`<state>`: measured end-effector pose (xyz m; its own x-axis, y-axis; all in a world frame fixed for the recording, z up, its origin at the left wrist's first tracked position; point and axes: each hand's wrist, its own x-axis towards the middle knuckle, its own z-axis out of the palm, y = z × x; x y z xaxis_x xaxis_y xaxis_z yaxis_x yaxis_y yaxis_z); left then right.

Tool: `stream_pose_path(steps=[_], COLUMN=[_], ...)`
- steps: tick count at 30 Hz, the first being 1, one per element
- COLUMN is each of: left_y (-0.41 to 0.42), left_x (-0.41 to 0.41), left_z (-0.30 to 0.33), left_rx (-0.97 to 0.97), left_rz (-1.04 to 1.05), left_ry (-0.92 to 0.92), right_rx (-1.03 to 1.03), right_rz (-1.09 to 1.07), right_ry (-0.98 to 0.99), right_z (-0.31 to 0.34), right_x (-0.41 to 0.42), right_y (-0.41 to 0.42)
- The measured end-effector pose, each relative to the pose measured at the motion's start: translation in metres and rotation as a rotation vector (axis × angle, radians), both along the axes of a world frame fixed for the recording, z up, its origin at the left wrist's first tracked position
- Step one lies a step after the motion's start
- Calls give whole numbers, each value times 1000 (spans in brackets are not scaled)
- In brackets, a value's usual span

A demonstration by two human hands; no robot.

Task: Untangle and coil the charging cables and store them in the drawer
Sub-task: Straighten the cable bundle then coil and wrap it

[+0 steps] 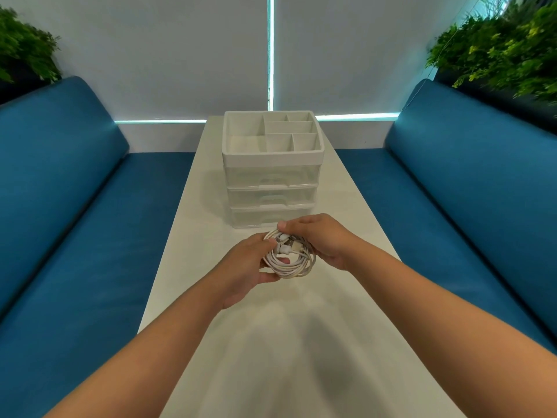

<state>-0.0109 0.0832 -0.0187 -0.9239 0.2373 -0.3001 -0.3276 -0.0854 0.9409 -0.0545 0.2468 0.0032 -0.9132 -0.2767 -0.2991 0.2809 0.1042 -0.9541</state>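
Meanwhile both hands, left (244, 264) and right (316, 236), grip coiled cables (291, 257); organizer (272, 168) drawers closed, tray compartments bare.

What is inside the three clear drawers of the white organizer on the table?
All three drawers of the organizer are closed. Through their clear fronts nothing shows, though their backs are hard to see. The coiled cables are held between the left hand and the right hand.

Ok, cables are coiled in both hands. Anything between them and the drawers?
Nothing lies on the table between the coiled cables and the drawer unit. But all three drawers look closed, and both the left hand and right hand hold the coil.
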Motion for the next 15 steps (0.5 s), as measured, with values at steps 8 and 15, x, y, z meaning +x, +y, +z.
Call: stream_pose_path(steps=[8, 15], left_y=[-8, 1], left_x=[-9, -6], left_z=[3, -1], left_rx=[-30, 29], left_rz=[-63, 74], left_ry=[54, 56], right_rx=[-45, 4], right_rz=[39, -70], right_ry=[0, 29], right_z=[4, 1], right_x=[-2, -1], right_y=[1, -4])
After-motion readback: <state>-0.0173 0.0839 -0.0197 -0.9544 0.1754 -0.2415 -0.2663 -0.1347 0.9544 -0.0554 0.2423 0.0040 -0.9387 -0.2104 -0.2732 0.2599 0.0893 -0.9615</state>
